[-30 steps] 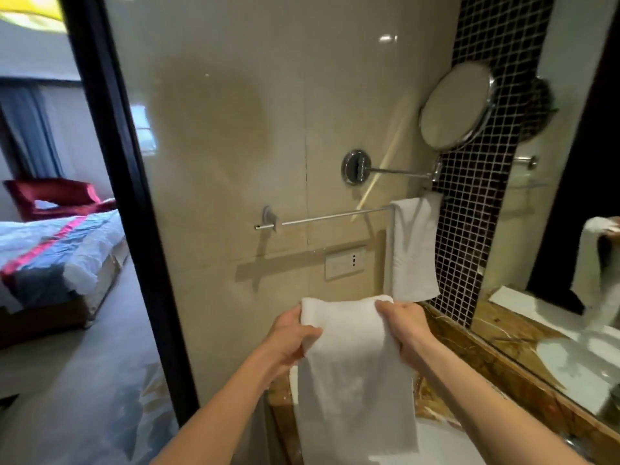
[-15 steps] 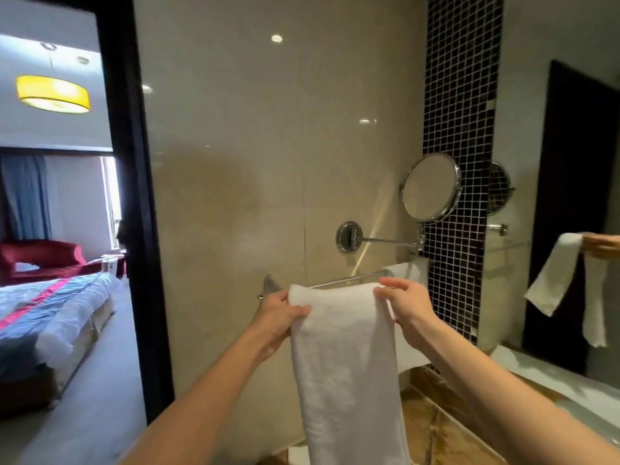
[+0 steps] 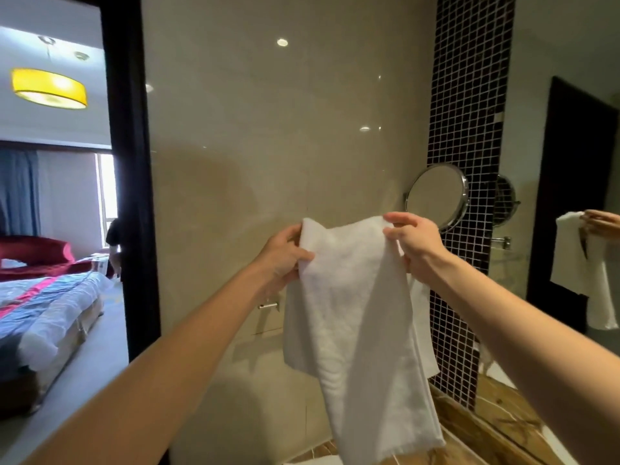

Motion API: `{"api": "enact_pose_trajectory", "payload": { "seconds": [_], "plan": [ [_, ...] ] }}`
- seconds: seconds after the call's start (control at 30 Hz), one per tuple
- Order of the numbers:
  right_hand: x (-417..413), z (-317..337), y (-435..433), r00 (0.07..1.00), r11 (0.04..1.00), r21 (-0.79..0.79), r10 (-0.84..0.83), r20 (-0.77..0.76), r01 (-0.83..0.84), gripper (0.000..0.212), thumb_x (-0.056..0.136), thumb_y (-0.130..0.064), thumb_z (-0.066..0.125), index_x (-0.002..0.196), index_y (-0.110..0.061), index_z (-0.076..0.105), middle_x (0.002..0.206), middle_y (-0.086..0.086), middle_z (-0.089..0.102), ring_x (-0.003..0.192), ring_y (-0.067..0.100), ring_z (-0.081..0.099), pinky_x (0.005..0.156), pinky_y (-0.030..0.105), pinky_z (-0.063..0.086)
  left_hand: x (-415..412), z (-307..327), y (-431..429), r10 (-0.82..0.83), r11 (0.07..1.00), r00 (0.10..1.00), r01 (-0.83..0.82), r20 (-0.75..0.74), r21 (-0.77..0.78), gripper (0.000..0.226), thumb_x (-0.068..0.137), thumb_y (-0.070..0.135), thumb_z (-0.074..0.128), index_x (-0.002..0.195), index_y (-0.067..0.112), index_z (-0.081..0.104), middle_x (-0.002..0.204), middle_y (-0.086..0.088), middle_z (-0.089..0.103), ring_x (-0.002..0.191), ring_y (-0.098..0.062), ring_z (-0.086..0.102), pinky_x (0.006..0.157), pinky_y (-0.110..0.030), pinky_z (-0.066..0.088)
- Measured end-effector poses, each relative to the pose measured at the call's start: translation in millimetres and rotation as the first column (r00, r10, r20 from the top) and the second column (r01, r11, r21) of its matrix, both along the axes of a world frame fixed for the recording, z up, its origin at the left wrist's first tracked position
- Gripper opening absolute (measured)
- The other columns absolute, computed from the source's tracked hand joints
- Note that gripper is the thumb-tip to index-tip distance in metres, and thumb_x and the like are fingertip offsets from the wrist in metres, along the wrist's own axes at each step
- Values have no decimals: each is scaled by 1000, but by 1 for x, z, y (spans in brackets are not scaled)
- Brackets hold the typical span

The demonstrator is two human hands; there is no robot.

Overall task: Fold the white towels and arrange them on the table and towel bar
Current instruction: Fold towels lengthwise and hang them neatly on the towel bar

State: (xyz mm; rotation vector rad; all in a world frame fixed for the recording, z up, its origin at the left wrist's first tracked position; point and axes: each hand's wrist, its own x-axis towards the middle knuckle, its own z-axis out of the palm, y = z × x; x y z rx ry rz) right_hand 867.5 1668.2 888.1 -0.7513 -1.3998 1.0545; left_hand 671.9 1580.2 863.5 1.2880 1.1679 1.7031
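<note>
A folded white towel [image 3: 352, 323] hangs in front of the beige wall, held up by its top edge. My left hand [image 3: 285, 260] grips its top left corner and my right hand [image 3: 416, 246] grips its top right corner. The towel bar is almost wholly hidden behind the towel; only its left end [image 3: 268, 306] shows. A second white towel [image 3: 424, 330] hanging on the bar peeks out at the held towel's right edge.
A round swivel mirror [image 3: 436, 196] sticks out from the wall beside a black mosaic strip [image 3: 466, 129]. The brown marble counter [image 3: 496, 431] lies below right, with a wall mirror [image 3: 570, 196] above it. A dark door frame [image 3: 131, 182] on the left opens to a bedroom.
Both hands have lifted the towel higher, from below the bar to above it, and the view has tilted upward. The towel now covers the bar.
</note>
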Motion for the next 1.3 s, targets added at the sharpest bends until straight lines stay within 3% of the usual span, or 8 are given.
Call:
{"api": "enact_pose_trajectory", "payload": {
  "seconds": [0.13, 0.4, 0.6, 0.77, 0.87, 1.07, 1.13, 1.3],
  "plan": [
    [-11, 35, 21, 1000, 996, 86, -12, -26, 14, 31, 86, 5, 57, 112, -9, 68, 93, -3, 57, 81, 21, 58, 75, 39, 51, 3, 38, 11, 11, 996, 1000, -9, -23, 89, 63, 80, -22, 46, 132, 14, 47, 107, -4, 62, 86, -19, 62, 62, -27, 54],
    [-36, 84, 67, 996, 971, 237, -9, -89, 30, 38, 82, 9, 55, 112, -10, 68, 108, 5, 60, 62, 0, 55, 48, 8, 44, -14, 89, 49, 53, 986, 998, -56, 24, 158, 69, 77, -22, 41, 128, 24, 48, 96, -11, 63, 75, -25, 60, 62, -32, 49],
    [-60, 78, 99, 996, 972, 236, 34, -85, -13, 39, 84, 11, 51, 113, -9, 67, 123, 12, 61, 97, 11, 62, 69, 17, 49, -30, 85, 84, 43, 985, 998, -49, 42, 163, 68, 75, -22, 40, 124, 25, 49, 93, -7, 62, 73, -20, 61, 51, -22, 51],
    [-77, 47, 129, 1000, 984, 176, -13, -3, 14, 38, 83, 11, 51, 113, -8, 67, 112, 8, 60, 94, 14, 58, 69, 18, 47, -44, 53, 110, 43, 998, 995, -47, 92, 44, 66, 77, -20, 41, 122, 28, 50, 85, -5, 64, 66, -18, 63, 48, -22, 51],
    [-85, 24, 143, 997, 993, 118, -27, 73, 18, 37, 83, 9, 52, 111, -9, 67, 108, 7, 60, 77, 14, 57, 60, 19, 46, -56, 27, 121, 81, 996, 993, -79, 86, -35, 68, 77, -18, 46, 123, 32, 48, 85, -5, 65, 69, -19, 63, 56, -27, 52],
    [-98, -19, 158, 975, 997, 39, -77, 208, 71, 37, 84, 8, 51, 111, -9, 66, 78, 7, 59, 44, 10, 44, 31, 13, 27, -73, -17, 126, 86, 987, 994, -76, 68, -139, 65, 77, -20, 45, 122, 28, 48, 92, -7, 63, 71, -20, 62, 50, -26, 52],
    [-103, -32, 161, 968, 996, 13, -90, 235, 90, 37, 83, 9, 51, 112, -10, 66, 65, 2, 54, 45, 9, 44, 32, 12, 29, -77, -27, 126, 106, 982, 994, -98, 40, -162, 75, 77, -20, 47, 136, 26, 39, 101, -9, 60, 74, -22, 60, 50, -27, 51],
    [-110, -59, 167, 956, 997, -75, -9, 292, 33, 36, 86, 7, 52, 111, -13, 67, 79, 0, 59, 65, 12, 53, 45, 18, 42, -83, -47, 124, 131, 955, 988, -147, -77, -257, 89, 75, -19, 51, 146, 29, 27, 116, -12, 53, 84, -28, 62, 58, -33, 56]
  ]
}}
